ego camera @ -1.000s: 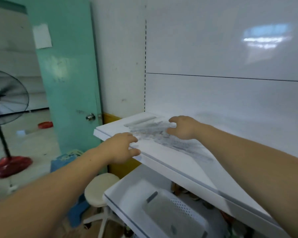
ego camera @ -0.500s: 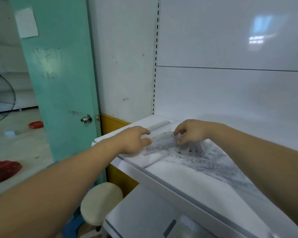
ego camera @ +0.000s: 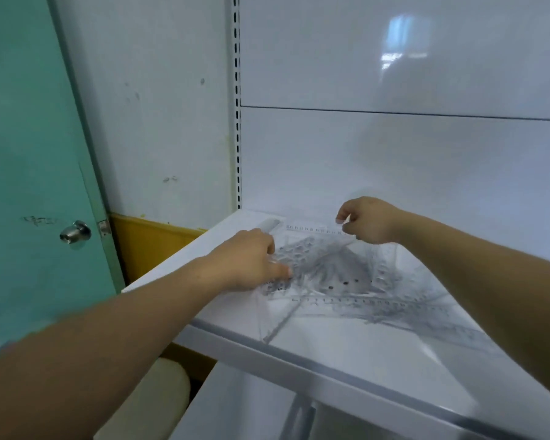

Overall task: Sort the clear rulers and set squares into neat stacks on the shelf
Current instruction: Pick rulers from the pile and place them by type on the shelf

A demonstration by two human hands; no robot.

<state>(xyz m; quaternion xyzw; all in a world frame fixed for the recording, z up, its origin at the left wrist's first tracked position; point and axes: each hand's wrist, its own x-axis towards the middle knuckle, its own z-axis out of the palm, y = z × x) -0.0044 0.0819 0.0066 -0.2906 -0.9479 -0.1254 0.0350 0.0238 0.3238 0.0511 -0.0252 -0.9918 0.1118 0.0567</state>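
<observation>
A loose heap of clear rulers and set squares [ego camera: 331,274] lies spread over the white shelf [ego camera: 362,354]. My left hand [ego camera: 251,265] presses down on the heap's left side, fingers resting on a clear piece. My right hand [ego camera: 367,219] is raised at the back of the heap, pinching the upper corner of a clear set square [ego camera: 375,258] that tilts up off the pile. A straight clear ruler [ego camera: 311,228] lies flat by the back wall. Another long ruler [ego camera: 372,304] with printed numbers runs along the front of the heap.
The shelf's white back panel [ego camera: 394,160] rises right behind the heap, with a slotted upright [ego camera: 235,100] at its left. A teal door [ego camera: 29,185] with a knob stands to the left. A cream stool [ego camera: 159,395] and a lower shelf [ego camera: 267,408] are below.
The view has moved closer to the shelf. My right hand has lifted from the pile with a set square corner pinched; my left hand has slid onto the heap's left side.
</observation>
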